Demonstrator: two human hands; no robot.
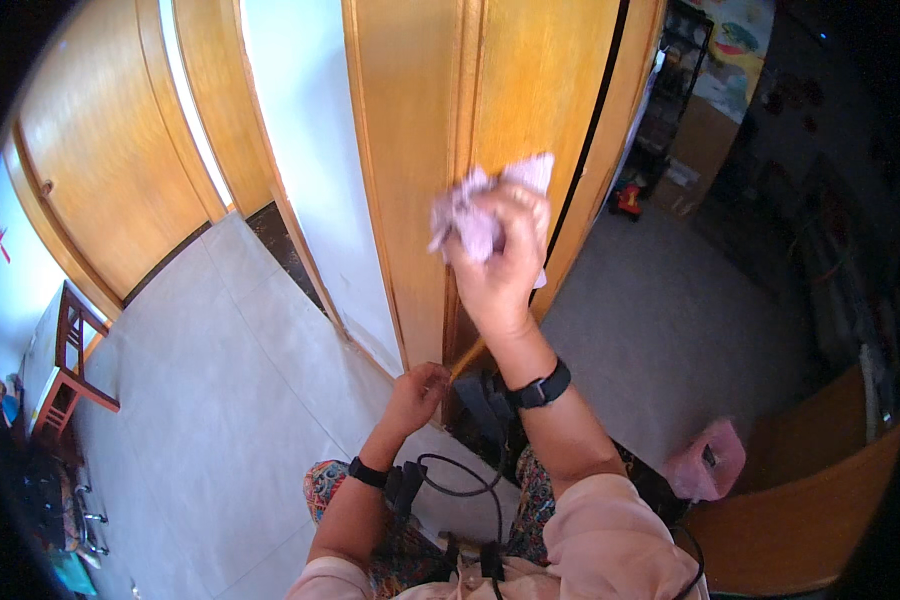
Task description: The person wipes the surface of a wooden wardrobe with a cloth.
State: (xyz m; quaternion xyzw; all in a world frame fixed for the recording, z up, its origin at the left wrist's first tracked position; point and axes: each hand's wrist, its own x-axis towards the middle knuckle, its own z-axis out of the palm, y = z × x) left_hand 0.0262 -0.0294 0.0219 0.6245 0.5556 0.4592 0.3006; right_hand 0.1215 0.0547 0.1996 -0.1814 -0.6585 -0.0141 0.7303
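A crumpled pale pink cloth (pixel 476 225) is gripped in my right hand (pixel 506 255), which is raised in front of a yellow-brown wooden door panel (pixel 544 90). One corner of the cloth sticks up past the fingers, and the hand looks slightly blurred. Lower down, my left hand (pixel 418 396) is beside the foot of the wooden door frame (pixel 412 150), its fingers curled. Whether those fingers hold or merely touch the wood is hard to make out. Both wrists wear a black band.
A black cable (pixel 457 491) loops between my forearms. On the right, a pink plastic bag (pixel 709 461) sits beside a curved brown wooden surface (pixel 802 510). A red toy (pixel 628 201) lies on the dim floor beyond. Far left stands a wooden-framed stool or small table (pixel 71 375).
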